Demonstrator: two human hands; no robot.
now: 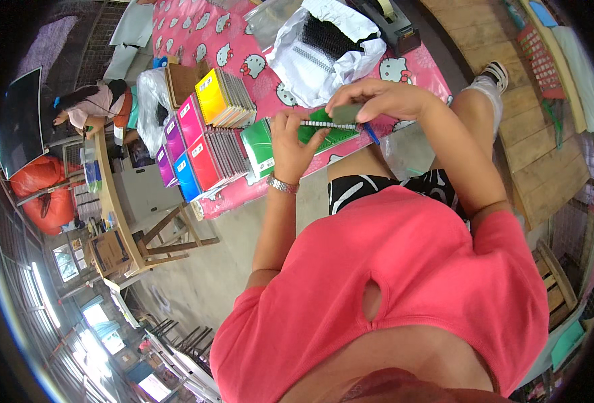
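over the pink table, left hand grips the green notebook while right hand pinches a tool on its spiral; a slip could likely bend the coil.

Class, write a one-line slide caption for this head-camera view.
Left hand steadies a green notebook while the right hand works at its spiral binding.
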